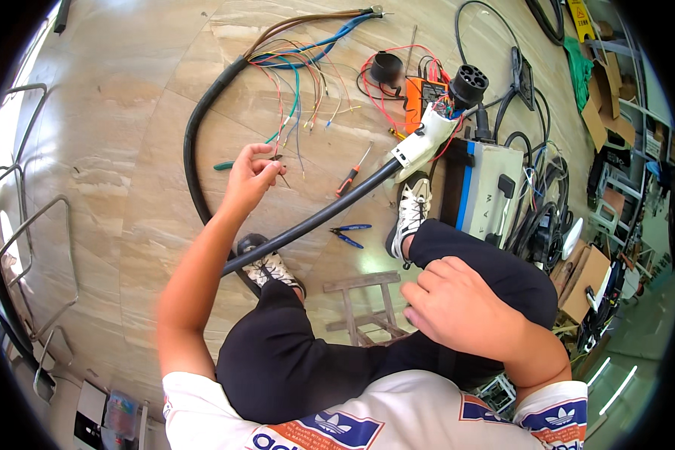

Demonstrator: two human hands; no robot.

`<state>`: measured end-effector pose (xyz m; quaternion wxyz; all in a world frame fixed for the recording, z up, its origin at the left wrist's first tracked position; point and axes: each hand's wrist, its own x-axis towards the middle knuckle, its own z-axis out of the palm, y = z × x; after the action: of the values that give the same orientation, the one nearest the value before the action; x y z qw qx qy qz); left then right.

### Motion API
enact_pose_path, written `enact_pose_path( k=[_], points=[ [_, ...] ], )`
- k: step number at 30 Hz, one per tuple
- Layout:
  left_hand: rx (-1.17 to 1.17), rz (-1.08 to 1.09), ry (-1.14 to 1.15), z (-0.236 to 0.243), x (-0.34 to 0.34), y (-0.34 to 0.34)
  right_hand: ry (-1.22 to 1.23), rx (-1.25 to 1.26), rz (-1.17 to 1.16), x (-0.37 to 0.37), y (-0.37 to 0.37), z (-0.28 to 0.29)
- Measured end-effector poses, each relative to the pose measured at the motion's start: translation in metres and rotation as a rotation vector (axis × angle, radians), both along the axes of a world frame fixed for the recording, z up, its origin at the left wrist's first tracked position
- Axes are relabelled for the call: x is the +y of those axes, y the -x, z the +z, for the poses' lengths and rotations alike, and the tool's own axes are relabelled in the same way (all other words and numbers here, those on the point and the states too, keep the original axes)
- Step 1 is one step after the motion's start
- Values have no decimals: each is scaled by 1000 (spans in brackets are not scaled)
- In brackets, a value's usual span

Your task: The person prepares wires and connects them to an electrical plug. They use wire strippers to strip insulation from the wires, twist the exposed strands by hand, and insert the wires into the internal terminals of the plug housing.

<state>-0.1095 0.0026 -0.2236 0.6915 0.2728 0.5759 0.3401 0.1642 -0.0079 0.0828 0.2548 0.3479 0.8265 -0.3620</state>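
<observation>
My left hand [251, 178] is above the floor with thumb and fingers pinched together. A small dark, pointed piece shows at its fingertips, beside thin wire ends. Just behind that hand pokes out a green handle [223, 165]; the hand hides whatever it joins. The thin coloured wires [296, 97] fan out from the stripped end of a thick black cable [195, 154]. My right hand [457, 300] is curled closed over my right knee, with nothing visible in it. Across my feet runs the cable to a white charging connector [425, 139] with a round black plug head [469, 84].
An orange multimeter [421, 105] with red leads lies beside a black round cap [386, 67]. Nearer are a screwdriver [347, 180] and blue-handled cutters [350, 234]. A grey case [491, 187] and coiled cables [540, 217] are at right, a wooden stool [349, 300] between my legs.
</observation>
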Motion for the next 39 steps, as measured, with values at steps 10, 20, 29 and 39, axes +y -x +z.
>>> enact_pose_path(
  k=[10, 20, 29, 39],
  points=[
    [-275, 42, 183, -34, -20, 9, 43, -15, -21, 2, 9, -18],
    [-415, -29, 195, -47, -16, 21, 376, -37, -51, 8, 18, -110],
    [-290, -66, 137, -43, -8, 20, 196, 158, -1162, 75, 68, -373],
    [-293, -91, 165, -34, -4, 20, -319, -143, -1001, 101, 86, -406]
  ],
)
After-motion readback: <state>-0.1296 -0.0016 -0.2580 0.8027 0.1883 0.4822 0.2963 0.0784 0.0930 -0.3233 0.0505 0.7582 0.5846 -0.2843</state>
